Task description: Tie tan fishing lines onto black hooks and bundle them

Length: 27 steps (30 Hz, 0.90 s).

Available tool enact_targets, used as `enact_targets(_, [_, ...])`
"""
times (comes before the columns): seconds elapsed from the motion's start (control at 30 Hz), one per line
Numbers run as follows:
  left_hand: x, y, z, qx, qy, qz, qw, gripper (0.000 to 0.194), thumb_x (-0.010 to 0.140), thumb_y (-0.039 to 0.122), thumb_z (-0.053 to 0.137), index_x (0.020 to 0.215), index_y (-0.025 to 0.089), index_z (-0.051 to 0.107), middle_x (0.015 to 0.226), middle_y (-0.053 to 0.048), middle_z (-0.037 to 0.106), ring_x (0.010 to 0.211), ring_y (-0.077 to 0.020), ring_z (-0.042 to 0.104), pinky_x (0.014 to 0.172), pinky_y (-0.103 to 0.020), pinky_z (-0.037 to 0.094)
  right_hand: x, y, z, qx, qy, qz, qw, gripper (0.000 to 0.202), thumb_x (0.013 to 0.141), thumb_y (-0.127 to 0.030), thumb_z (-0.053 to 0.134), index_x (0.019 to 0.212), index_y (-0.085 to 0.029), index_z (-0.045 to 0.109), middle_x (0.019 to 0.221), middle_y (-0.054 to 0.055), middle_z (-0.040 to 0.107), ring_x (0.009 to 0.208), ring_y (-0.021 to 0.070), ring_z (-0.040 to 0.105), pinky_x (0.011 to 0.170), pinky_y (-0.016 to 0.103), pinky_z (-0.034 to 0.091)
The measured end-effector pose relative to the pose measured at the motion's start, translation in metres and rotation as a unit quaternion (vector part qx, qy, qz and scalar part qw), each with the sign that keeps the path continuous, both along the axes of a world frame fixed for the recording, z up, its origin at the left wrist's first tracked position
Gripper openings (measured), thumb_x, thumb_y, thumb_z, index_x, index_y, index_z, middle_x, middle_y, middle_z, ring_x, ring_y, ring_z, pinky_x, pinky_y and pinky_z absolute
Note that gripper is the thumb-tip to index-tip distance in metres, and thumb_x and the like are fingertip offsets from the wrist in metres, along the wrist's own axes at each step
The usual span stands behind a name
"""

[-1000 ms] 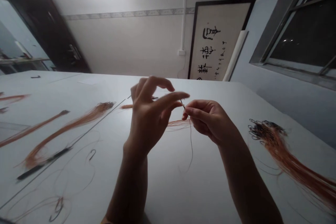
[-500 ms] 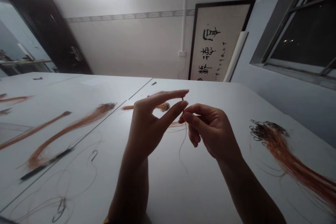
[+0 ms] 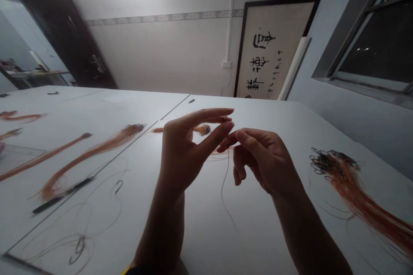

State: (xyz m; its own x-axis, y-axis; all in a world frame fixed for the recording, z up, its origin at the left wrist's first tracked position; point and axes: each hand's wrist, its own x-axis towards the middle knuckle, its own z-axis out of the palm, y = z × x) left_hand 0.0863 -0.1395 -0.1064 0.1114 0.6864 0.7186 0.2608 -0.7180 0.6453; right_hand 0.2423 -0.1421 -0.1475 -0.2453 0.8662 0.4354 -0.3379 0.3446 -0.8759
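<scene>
Before me, my left hand (image 3: 180, 150) has its thumb and fingertips closed around a small dark fish hook (image 3: 223, 119), mostly hidden by the fingers. A thin fishing line (image 3: 223, 184) runs down from there, its lower end hanging free over the table. My right hand (image 3: 263, 154) is just right of and below the left fingertips. Its index finger lies against the line, the thumb presses on that finger, and the other fingers are curled. Behind my left hand is a small bundle of hooks with orange line (image 3: 204, 129).
A larger bundle of snelled hooks (image 3: 342, 172) lies on the white table (image 3: 251, 232) at right. More orange line bundles (image 3: 90, 154), a dark strip (image 3: 63, 195) and loose hooks with line (image 3: 77, 249) lie at left. A seam crosses the tabletop.
My right thumb has slid back along the index finger, away from the line. The left fingers now cover more of the hook. The view has shifted slightly.
</scene>
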Motion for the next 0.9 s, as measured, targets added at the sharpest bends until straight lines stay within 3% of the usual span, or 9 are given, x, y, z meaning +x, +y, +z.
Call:
enact_targets(0.2, [0.0014, 0.0007, 0.0001, 0.009, 0.006, -0.011, 1.0, 0.012, 0.083, 0.025, 0.074, 0.095, 0.025, 0.075, 0.087, 0.001, 0.075, 0.077, -0.0137, 0.07, 0.065, -0.024, 0.058, 0.0002, 0.0003, 0.0009, 0.002, 0.009, 0.03, 1.0, 0.02, 0.091, -0.035, 0.065, 0.085, -0.017, 0.074, 0.077, 0.002, 0.071, 0.039, 0.0064, 0.056, 0.041, 0.021, 0.05])
enact_targets(0.33, [0.0016, 0.0017, 0.0012, 0.006, 0.013, -0.004, 1.0, 0.011, 0.081, 0.023, 0.076, 0.092, 0.025, 0.076, 0.087, 0.002, 0.075, 0.082, -0.0151, 0.071, 0.073, -0.026, 0.059, -0.0007, -0.0001, 0.0036, -0.015, 0.017, 0.033, 0.999, 0.013, 0.089, -0.027, 0.068, 0.083, -0.016, 0.073, 0.08, 0.002, 0.072, 0.038, 0.0055, 0.056, 0.04, 0.021, 0.051])
enact_targets(0.6, [0.0005, 0.0028, 0.0005, 0.029, 0.018, 0.021, 0.999, 0.01, 0.08, 0.025, 0.077, 0.09, 0.027, 0.076, 0.087, 0.004, 0.075, 0.078, -0.0147, 0.072, 0.064, -0.025, 0.057, -0.0022, -0.0002, 0.0078, -0.032, 0.034, 0.037, 0.998, 0.012, 0.088, -0.021, 0.067, 0.079, -0.015, 0.073, 0.075, 0.0, 0.071, 0.036, 0.0047, 0.052, 0.037, 0.021, 0.052])
enact_targets(0.77, [0.0007, 0.0049, -0.0026, 0.054, 0.014, 0.03, 0.998, 0.01, 0.08, 0.024, 0.077, 0.09, 0.028, 0.076, 0.085, 0.006, 0.075, 0.078, -0.0117, 0.072, 0.07, -0.021, 0.057, -0.0041, 0.002, 0.0027, -0.028, 0.041, 0.035, 0.998, 0.013, 0.087, -0.023, 0.069, 0.079, -0.014, 0.072, 0.075, 0.001, 0.072, 0.033, 0.0035, 0.05, 0.034, 0.018, 0.049])
enact_targets(0.9, [-0.0014, 0.0077, -0.0038, 0.058, 0.001, 0.002, 0.998, 0.012, 0.08, 0.024, 0.077, 0.091, 0.028, 0.076, 0.087, 0.004, 0.075, 0.079, -0.0132, 0.072, 0.069, -0.021, 0.06, -0.0037, 0.0044, -0.0013, -0.001, 0.034, 0.035, 0.999, 0.017, 0.089, -0.031, 0.068, 0.083, -0.015, 0.072, 0.074, 0.001, 0.071, 0.034, 0.0045, 0.053, 0.035, 0.017, 0.048])
